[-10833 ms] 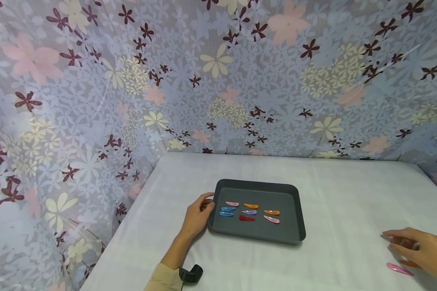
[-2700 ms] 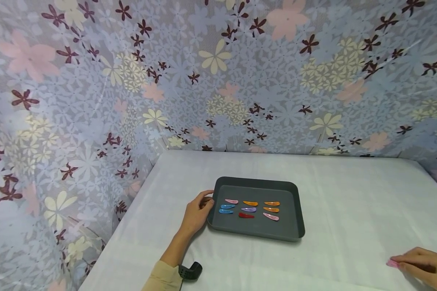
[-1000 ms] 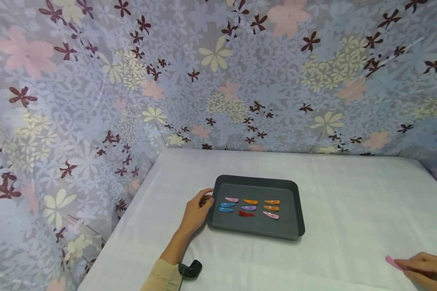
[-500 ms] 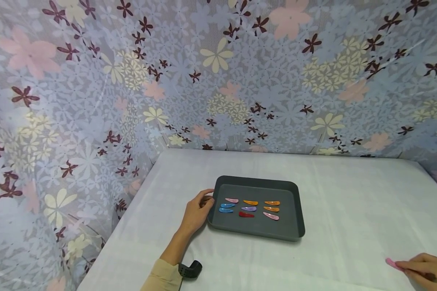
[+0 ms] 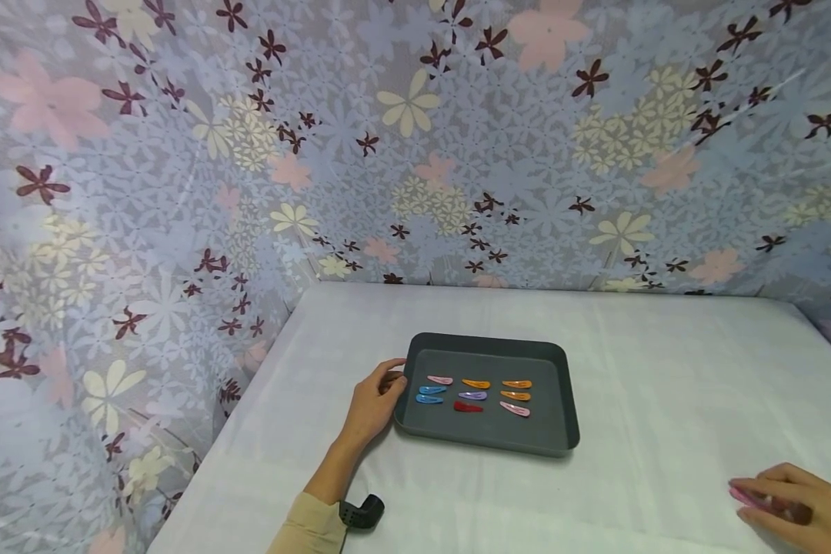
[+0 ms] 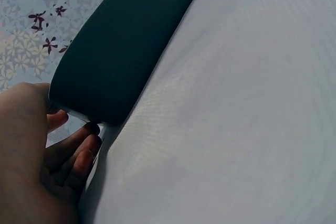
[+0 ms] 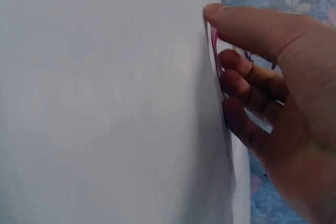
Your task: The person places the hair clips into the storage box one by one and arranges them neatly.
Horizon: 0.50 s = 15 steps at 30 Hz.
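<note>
In the head view, my left hand touches the left side of a dark grey tray. The left wrist view has its fingers against the tray's end wall, with the fingertips loosely bent. Inside the tray lie several snap hair clips: pink, orange, blue, lavender and a red hair clip. Far right, my right hand is low over a pink hair clip on the cloth. Seen from the right wrist, thumb and fingers stand apart around the pink hair clip, which is mostly hidden.
A white cloth covers the table. Floral fabric hangs at the back and along the left. A black wrist device sits by the left sleeve.
Since the oldest frame, an orange hair clip near the right hand has come into the tray's right column. Lately, the right hand's thumb and fingers have parted around the pink clip; the left hand stays put.
</note>
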Tool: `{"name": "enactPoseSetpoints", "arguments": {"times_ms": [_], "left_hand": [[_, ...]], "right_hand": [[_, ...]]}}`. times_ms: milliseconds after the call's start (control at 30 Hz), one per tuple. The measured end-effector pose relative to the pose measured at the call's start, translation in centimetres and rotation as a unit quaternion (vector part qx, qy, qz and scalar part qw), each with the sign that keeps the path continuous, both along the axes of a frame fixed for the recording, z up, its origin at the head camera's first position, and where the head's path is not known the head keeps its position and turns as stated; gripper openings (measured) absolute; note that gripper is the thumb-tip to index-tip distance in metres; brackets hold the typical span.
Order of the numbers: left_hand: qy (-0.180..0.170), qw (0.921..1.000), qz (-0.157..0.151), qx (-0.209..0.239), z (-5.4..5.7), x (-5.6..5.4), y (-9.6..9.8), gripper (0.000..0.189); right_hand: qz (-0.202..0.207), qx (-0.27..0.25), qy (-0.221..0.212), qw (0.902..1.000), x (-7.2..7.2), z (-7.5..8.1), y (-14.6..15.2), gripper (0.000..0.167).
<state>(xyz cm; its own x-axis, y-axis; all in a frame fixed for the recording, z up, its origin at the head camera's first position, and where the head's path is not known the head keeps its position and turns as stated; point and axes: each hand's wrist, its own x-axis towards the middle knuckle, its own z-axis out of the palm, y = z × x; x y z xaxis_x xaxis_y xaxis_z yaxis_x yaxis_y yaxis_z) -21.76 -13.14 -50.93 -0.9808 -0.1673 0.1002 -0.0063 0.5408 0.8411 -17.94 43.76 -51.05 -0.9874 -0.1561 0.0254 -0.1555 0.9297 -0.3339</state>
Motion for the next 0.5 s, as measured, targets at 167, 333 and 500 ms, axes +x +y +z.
{"name": "enactPoseSetpoints", "arguments": {"times_ms": [167, 333, 500], "left_hand": [[0.004, 1.0000, -0.001, 0.001, 0.08, -0.08, -0.11, 0.034], [0.004, 1.0000, -0.003, -0.001, 0.00, -0.12, -0.13, 0.034], [0.004, 1.0000, 0.002, -0.005, -0.02, -0.02, -0.29, 0.034]], "right_hand": [[-0.015, -0.015, 0.016, 0.9996, -0.12, 0.41, -1.23, 0.036], [-0.026, -0.018, 0.006, 0.9995, -0.15, 0.43, -1.14, 0.035], [-0.003, -0.025, 0.054, 0.9982, -0.17, 0.00, -1.16, 0.018]]}}
